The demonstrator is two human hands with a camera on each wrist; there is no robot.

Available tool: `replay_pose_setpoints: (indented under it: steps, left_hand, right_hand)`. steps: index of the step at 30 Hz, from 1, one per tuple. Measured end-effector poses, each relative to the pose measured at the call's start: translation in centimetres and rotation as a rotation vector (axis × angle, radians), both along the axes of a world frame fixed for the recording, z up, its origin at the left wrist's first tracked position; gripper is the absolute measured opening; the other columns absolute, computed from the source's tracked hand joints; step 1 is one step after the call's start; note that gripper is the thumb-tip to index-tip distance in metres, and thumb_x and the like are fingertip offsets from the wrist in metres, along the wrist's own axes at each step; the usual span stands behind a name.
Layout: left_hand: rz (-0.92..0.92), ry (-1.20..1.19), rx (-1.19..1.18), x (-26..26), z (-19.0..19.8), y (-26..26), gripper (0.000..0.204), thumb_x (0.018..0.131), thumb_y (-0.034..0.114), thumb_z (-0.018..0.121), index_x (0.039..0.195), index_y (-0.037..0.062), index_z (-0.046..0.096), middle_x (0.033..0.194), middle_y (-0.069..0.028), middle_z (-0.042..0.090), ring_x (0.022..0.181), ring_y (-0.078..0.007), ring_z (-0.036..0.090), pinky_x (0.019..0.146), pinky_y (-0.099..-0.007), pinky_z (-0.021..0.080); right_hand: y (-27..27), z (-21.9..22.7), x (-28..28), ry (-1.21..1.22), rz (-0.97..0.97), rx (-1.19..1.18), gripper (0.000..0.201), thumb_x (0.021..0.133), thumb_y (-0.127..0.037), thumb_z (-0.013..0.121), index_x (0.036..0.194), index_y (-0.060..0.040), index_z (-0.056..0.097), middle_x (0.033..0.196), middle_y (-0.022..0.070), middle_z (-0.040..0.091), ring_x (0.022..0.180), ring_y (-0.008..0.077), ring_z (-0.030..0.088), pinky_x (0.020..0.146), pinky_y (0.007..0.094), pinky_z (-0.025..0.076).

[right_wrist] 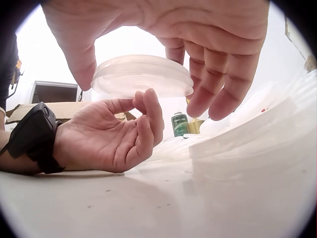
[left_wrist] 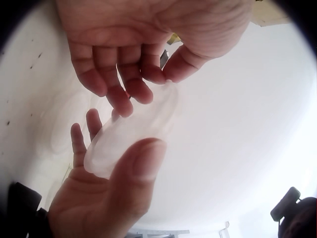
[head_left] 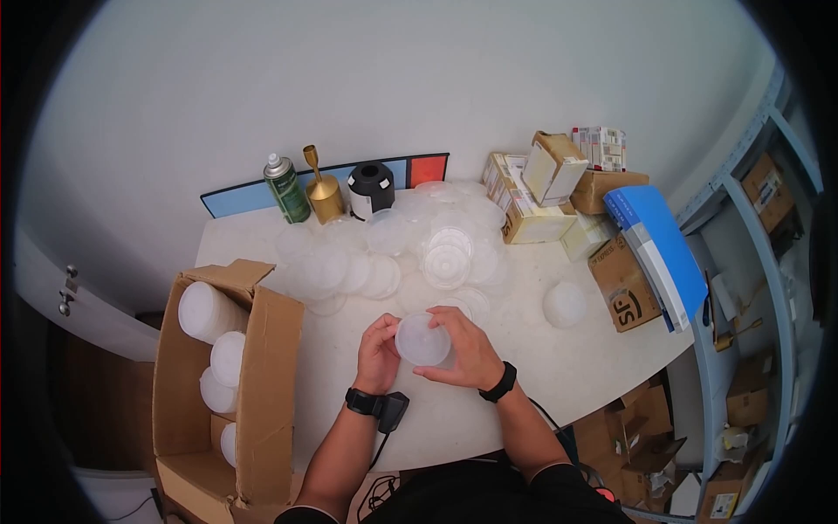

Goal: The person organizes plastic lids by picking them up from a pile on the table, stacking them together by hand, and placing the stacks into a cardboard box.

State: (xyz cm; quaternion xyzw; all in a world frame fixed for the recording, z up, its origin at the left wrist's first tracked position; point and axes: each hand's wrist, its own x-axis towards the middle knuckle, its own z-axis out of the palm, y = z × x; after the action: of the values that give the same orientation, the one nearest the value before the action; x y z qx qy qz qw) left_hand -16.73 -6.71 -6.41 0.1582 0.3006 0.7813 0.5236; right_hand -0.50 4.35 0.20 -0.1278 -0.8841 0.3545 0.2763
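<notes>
A round translucent plastic lid (head_left: pixel 423 341) is held between both hands above the near part of the white table. My left hand (head_left: pixel 378 356) pinches its left edge between thumb and index finger, the other fingers bent below. The right hand (head_left: pixel 471 349) grips the lid across its width, thumb on the near edge and fingers on the far side. In the right wrist view the lid (right_wrist: pixel 143 74) shows a thick, stepped rim and lies nearly level, clear of the table. Many similar loose lids (head_left: pixel 327 266) lie spread and overlapping just beyond the hands.
At left stands an open cardboard box (head_left: pixel 271 393) with several white round stacks inside. A spray can (head_left: pixel 286 188), a brass-coloured piece (head_left: pixel 325 196) and a black-and-white cylinder (head_left: pixel 372 188) line the back. Cartons (head_left: pixel 532 214), a blue folder (head_left: pixel 659 249) and a round white stack (head_left: pixel 564 304) occupy the right.
</notes>
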Motion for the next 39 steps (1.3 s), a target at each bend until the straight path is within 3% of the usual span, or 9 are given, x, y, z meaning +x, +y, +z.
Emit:
replay_pose_setpoints:
  steps: [22, 29, 32, 39]
  left_hand:
    - [-0.030, -0.026, 0.040, -0.1, -0.5, 0.1, 0.015, 0.098, 0.019, 0.057, 0.094, 0.0041, 0.059, 0.094, -0.0042, 0.067, 0.089, -0.0125, 0.063, 0.087, -0.0282, 0.049]
    - [-0.045, -0.046, 0.023, -0.1, -0.2, 0.2, 0.021, 0.101, 0.025, 0.055, 0.096, 0.0057, 0.058, 0.096, -0.0048, 0.067, 0.091, -0.0162, 0.065, 0.087, -0.0331, 0.052]
    - [-0.080, -0.107, 0.021, -0.1, 0.1, 0.1, 0.023, 0.102, 0.028, 0.052, 0.097, 0.0067, 0.058, 0.097, -0.0068, 0.067, 0.094, -0.0202, 0.067, 0.090, -0.0356, 0.053]
    - [-0.046, -0.126, -0.020, -0.4, -0.1, 0.1, 0.025, 0.100, 0.030, 0.050, 0.098, 0.0071, 0.058, 0.097, -0.0091, 0.067, 0.099, -0.0278, 0.067, 0.094, -0.0393, 0.052]
  right_hand:
    - [-0.2, 0.3, 0.2, 0.042, -0.061, 0.097, 0.066, 0.063, -0.031, 0.093, 0.111, -0.0046, 0.056, 0.122, 0.0223, 0.062, 0.108, 0.0400, 0.064, 0.091, 0.0420, 0.054]
    - [-0.1, 0.3, 0.4, 0.051, -0.123, 0.144, 0.063, 0.060, -0.029, 0.091, 0.109, -0.0045, 0.059, 0.119, 0.0202, 0.065, 0.106, 0.0385, 0.065, 0.090, 0.0414, 0.055]
    - [0.4, 0.8, 0.9, 0.093, -0.168, 0.160, 0.061, 0.063, -0.028, 0.089, 0.110, -0.0047, 0.059, 0.108, 0.0122, 0.065, 0.099, 0.0345, 0.064, 0.085, 0.0415, 0.053]
    - [5.2, 2.6, 7.3, 0.058, -0.577, 0.164, 0.058, 0.064, -0.021, 0.089, 0.109, -0.0042, 0.058, 0.108, 0.0150, 0.063, 0.102, 0.0356, 0.062, 0.091, 0.0408, 0.051]
